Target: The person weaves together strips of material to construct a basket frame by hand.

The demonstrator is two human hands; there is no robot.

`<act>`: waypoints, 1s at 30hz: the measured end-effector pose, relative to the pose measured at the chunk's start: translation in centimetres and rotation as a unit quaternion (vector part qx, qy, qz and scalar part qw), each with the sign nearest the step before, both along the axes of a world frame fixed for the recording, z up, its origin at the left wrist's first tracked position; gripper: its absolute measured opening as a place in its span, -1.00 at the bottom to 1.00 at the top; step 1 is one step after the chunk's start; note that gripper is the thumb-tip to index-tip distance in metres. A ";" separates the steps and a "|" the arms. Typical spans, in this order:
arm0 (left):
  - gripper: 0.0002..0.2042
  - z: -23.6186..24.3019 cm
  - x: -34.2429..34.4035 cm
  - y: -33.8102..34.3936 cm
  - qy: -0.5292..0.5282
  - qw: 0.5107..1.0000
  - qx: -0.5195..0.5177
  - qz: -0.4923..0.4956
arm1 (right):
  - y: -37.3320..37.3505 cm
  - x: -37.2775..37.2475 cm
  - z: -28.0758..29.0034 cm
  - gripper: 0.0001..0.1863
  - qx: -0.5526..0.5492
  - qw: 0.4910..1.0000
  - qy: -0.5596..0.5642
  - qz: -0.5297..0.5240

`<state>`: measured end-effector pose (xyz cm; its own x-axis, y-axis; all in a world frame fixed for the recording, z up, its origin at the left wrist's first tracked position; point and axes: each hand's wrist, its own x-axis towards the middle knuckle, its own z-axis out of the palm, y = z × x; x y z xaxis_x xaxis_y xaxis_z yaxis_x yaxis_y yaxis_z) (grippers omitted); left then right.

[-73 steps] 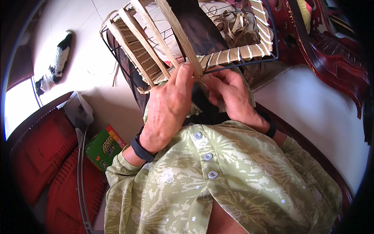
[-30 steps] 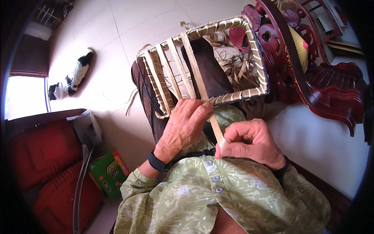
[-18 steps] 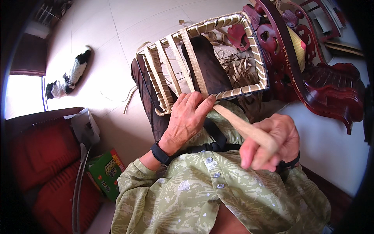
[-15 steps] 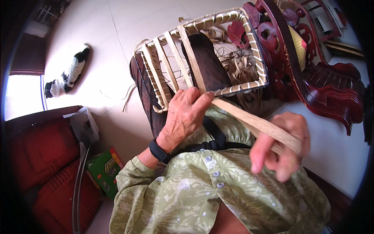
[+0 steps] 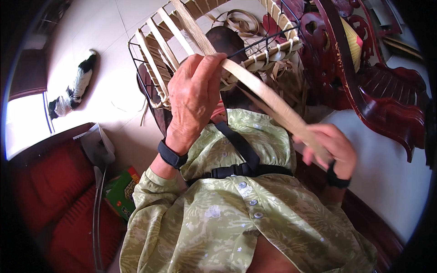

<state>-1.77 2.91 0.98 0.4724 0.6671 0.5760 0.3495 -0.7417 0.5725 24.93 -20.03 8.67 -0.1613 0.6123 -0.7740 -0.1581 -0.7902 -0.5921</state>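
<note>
A black wire basket frame point(image 5: 290, 45) wrapped in tan flat strip is tilted over my legs. Several pale strips point(image 5: 157, 41) cross its left part side by side. My left hand point(image 5: 192, 93) is closed at its near edge, thumb and fingers pinching a long tan flat strip point(image 5: 266, 95) against the wire. From there the strip runs taut down to my right hand point(image 5: 336, 148), whose curled fingers hold it, slightly blurred by motion. A second, darker length of strip passes beneath it. My left fingertips partly hide the wire where the strip goes round.
Loose coiled strips point(image 5: 241, 22) lie on the floor beyond the frame. A carved dark red wooden chair point(image 5: 350, 73) stands close on the right. A red cushioned seat point(image 5: 54, 182) and a green box point(image 5: 122, 195) are at left. A black-and-white animal point(image 5: 77, 86) lies on the tiles.
The frame has tipped and shifted up and left, with my left hand rising along with it. My right hand has moved slightly up, and the strip between the hands is now straighter and longer.
</note>
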 end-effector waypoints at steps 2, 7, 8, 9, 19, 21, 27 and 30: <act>-0.82 -0.5 0.2 -0.6 0.009 1.000 0.005 -0.014 | 1.8 -2.7 -4.9 -0.69 0.028 0.989 -0.130 -0.057; -0.76 -0.9 0.5 -2.4 0.038 0.998 -0.026 -0.048 | 7.0 -9.5 -7.9 -0.72 0.284 0.845 -0.446 -0.081; -0.76 -0.8 0.5 -2.6 0.037 0.998 -0.029 -0.044 | 7.9 -10.6 -8.2 -0.75 0.315 0.810 -0.494 -0.034; -0.75 -0.7 0.5 -2.8 0.038 0.998 -0.033 -0.039 | 8.7 -11.4 -8.7 -0.74 0.343 0.770 -0.537 0.014; -0.76 0.7 1.3 -3.4 -0.006 0.997 -0.071 0.021 | 9.8 -13.1 -10.0 -0.91 0.529 0.678 -0.509 -0.025; -0.77 0.5 1.3 -2.9 -0.023 0.997 -0.065 0.021 | 7.3 -11.0 -8.2 -0.89 0.398 0.804 -0.436 -0.076; -0.77 0.4 1.2 -3.1 0.001 0.997 -0.077 0.018 | -4.3 5.7 -14.3 -0.79 -0.053 0.822 -0.421 -0.380; -0.79 0.1 1.2 -3.1 -0.025 0.997 -0.075 0.005 | -6.0 7.5 -16.1 -0.74 -0.245 0.752 -0.609 -0.065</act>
<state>-0.57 -0.18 1.12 0.4390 0.7521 0.4916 0.3239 -0.6428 0.6942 32.39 -25.98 -7.41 0.8859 0.1556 -0.4371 0.1715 -0.9852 -0.0031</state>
